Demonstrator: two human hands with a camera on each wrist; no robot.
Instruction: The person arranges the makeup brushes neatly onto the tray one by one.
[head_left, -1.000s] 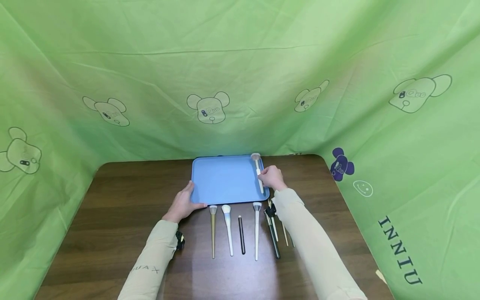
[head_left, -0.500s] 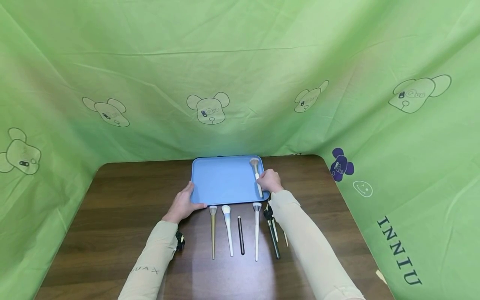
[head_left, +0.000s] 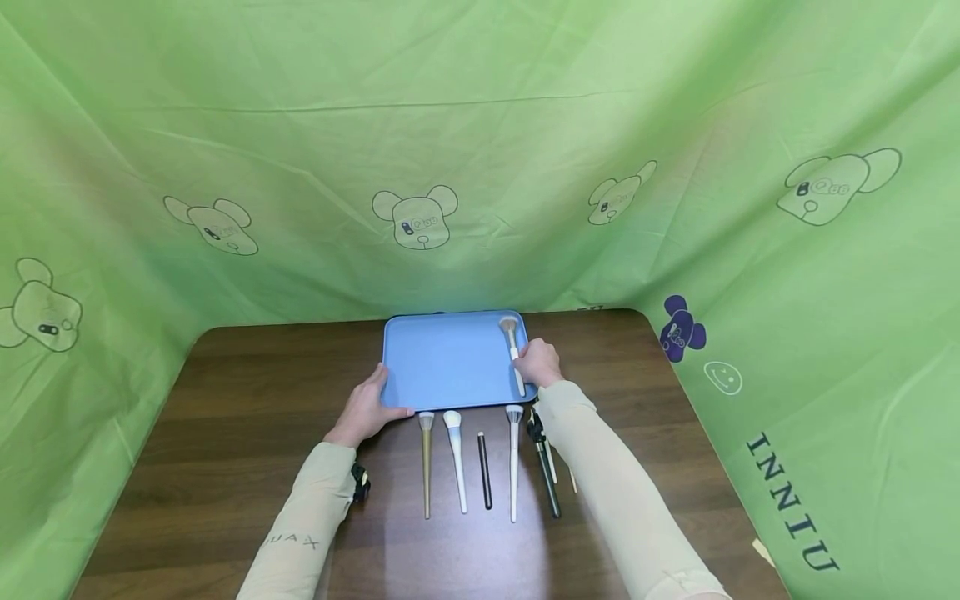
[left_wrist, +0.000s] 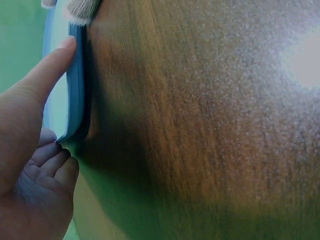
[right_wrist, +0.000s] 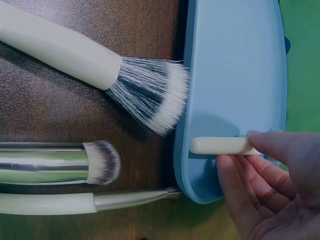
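Note:
A blue tray (head_left: 450, 360) lies at the back of the table. My left hand (head_left: 366, 407) holds its near left corner, the thumb (left_wrist: 56, 59) along the front rim and the other fingers curled at the side. At the tray's right end, my right hand (head_left: 538, 362) pinches the white handle of a makeup brush (right_wrist: 217, 145) between thumb and fingers. This brush points its bristles toward the back, low over the tray floor; whether it touches is unclear. In the right wrist view, its bristle head is hidden behind the hand.
Before the tray, makeup brushes lie in a row: a gold one (head_left: 427, 467), a white-and-blue one (head_left: 457, 462), a white one (head_left: 513, 467), a black one (head_left: 549, 479). A short black stick (head_left: 484, 471) lies among them. More brushes are partly under the right sleeve (head_left: 611, 475). Green cloth (head_left: 480, 150) surrounds the table.
My right hand has brought the brush slightly toward me and down into the tray's right end, then stayed nearly still. The left hand has not moved.

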